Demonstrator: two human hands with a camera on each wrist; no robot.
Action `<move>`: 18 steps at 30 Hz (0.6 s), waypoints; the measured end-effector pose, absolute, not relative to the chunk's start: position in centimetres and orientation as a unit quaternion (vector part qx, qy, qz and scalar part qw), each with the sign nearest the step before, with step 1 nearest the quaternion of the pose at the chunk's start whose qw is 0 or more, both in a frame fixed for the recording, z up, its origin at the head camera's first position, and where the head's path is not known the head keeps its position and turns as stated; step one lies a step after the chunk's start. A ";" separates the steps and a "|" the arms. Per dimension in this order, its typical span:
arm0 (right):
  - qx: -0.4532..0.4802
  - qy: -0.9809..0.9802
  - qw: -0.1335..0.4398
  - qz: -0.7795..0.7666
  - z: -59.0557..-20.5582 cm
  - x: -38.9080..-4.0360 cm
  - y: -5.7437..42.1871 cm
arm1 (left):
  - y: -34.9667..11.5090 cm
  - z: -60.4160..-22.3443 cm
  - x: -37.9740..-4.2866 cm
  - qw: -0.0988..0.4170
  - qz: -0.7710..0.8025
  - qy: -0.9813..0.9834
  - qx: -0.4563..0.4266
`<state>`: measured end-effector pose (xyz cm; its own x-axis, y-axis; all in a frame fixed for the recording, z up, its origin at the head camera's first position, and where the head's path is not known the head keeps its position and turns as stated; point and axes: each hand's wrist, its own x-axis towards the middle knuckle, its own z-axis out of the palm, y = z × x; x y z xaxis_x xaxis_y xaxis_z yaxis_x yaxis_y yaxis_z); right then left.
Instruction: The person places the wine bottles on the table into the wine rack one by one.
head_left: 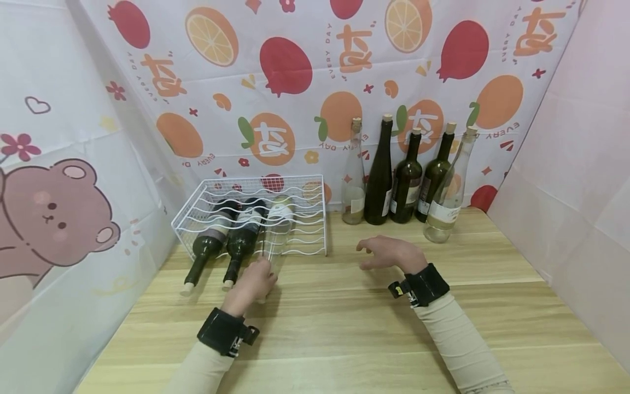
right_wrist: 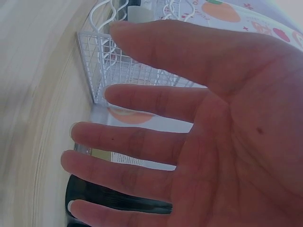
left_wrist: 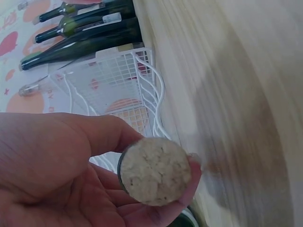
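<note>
My left hand (head_left: pixel 255 282) grips the neck of a clear glass bottle (head_left: pixel 280 225) that lies in the white wire rack (head_left: pixel 324 213). In the left wrist view its cork (left_wrist: pixel 155 171) faces the camera, with the thumb and fingers around the neck. Left of it, two dark wine bottles, one outer (head_left: pixel 205 246) and one inner (head_left: pixel 242 241), lie in the same rack with their corked necks toward me. My right hand (head_left: pixel 394 254) is held over the table right of the rack. Its fingers (right_wrist: pixel 137 142) are spread and hold nothing.
Several corked bottles stand along the back right: a clear bottle (head_left: pixel 352 200), dark ones such as the tall bottle (head_left: pixel 379 186), and a leaning-looking clear bottle (head_left: pixel 445 208) at the right end. Patterned cloth (head_left: pixel 305 120) hangs behind the wooden table (head_left: pixel 354 328).
</note>
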<state>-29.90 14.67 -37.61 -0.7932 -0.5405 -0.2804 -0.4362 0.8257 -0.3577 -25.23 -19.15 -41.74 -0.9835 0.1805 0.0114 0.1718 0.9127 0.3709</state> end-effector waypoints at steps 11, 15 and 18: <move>-0.257 0.938 0.189 -0.134 -37.8 -30.0 14.6 | -18.9 -41.9 -25.2 0.008 0.222 0.973 0.061; -0.256 0.939 0.189 -0.131 -37.8 -30.1 14.6 | -18.9 -41.9 -25.2 0.007 0.213 0.976 0.055; -0.257 0.939 0.188 -0.130 -37.9 -30.1 14.6 | -18.9 -41.9 -25.2 -0.001 0.199 0.978 0.054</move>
